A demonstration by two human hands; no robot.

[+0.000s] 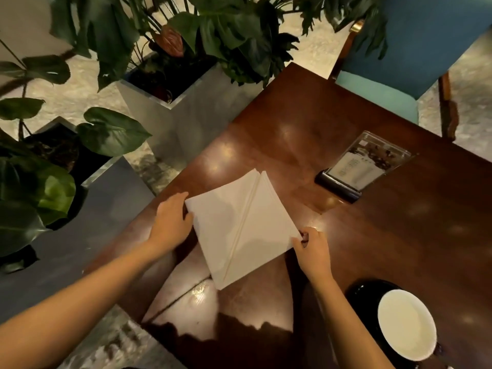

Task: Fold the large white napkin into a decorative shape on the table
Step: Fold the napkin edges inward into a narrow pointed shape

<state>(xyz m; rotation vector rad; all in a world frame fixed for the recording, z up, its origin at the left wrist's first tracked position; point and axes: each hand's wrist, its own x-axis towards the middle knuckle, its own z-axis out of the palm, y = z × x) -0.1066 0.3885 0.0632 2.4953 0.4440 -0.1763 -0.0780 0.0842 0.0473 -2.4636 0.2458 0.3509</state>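
Observation:
The large white napkin (239, 225) lies flat on the dark wooden table (372, 235), folded into a diamond with two flaps meeting along a centre seam. My left hand (170, 222) rests at the napkin's left corner, fingers curled over its edge. My right hand (311, 249) pinches the right corner between thumb and fingers.
A clear menu stand on a black base (356, 169) stands behind the napkin to the right. A white plate on a black one (407, 324) sits at the near right. Metal planters with leafy plants (186, 83) line the table's left edge; a blue chair (399, 62) is beyond.

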